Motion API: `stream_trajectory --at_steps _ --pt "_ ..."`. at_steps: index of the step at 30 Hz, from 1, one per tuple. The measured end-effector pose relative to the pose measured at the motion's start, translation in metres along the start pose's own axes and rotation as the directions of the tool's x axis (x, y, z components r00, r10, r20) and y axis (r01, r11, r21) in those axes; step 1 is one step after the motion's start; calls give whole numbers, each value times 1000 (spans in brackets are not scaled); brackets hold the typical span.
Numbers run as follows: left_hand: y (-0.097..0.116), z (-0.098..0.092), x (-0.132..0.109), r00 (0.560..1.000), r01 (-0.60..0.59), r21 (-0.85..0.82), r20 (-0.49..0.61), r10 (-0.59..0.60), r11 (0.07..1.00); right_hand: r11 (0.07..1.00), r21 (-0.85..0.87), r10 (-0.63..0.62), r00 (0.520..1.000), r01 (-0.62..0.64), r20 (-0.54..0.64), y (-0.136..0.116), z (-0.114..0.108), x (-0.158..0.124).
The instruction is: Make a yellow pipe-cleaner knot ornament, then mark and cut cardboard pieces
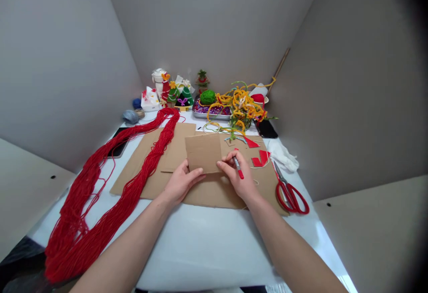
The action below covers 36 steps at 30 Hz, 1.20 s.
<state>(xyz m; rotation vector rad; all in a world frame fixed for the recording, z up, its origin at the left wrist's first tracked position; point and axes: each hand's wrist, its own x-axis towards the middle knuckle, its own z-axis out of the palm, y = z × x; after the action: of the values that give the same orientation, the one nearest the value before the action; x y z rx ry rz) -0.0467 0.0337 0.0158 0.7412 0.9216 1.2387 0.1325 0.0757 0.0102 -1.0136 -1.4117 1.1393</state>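
Note:
Between both hands a small rectangular piece of cardboard [203,152] is held up, tilted toward me. My left hand [182,180] grips its lower left corner, thumb across the front. At the lower right corner my right hand [239,175] pinches the same piece. A red marker [237,167] with a grey barrel also rests in my right hand, between the fingers. Beneath the hands lies a large flat cardboard sheet [214,193], with another cardboard piece [180,137] on top of it.
A long red yarn skein [133,190] runs down the table's left side. Red-handled scissors [290,195] lie at the right, near red scraps [261,158] and a white cloth [283,154]. Behind are tangled yellow yarn [245,105], a bead tray [214,113] and small felt trees [187,94].

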Motion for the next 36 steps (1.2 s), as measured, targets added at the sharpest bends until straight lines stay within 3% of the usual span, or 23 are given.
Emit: stream_trajectory --at_steps 6,10,16,23,27,29,33,36 --pt "3 -8 7 978 -68 56 -192 78 996 999 -34 -38 997 36 -60 1 -1 2" --pt "-1 -13 10 963 -82 86 -250 102 993 998 -52 -27 999 25 -47 1 -1 2" --pt "-2 -15 11 952 -71 111 -288 101 991 999 -27 -22 999 21 -45 6 0 2" --pt "4 -14 12 957 -112 59 -261 124 992 998 -61 -16 1000 16 -11 6 -2 1" --pt "6 -18 12 939 -159 52 -301 167 986 995 -94 13 999 -8 53 3 0 0" --pt "7 -20 12 926 -171 56 -331 180 984 996 -91 -20 1000 21 12 2 -2 2" --pt "8 -23 13 902 -185 52 -387 191 981 941 -315 -199 958 128 -205 5 -21 13" --pt "7 -24 15 865 -211 51 -455 211 976 793 -594 -246 963 136 -108 13 -37 22"
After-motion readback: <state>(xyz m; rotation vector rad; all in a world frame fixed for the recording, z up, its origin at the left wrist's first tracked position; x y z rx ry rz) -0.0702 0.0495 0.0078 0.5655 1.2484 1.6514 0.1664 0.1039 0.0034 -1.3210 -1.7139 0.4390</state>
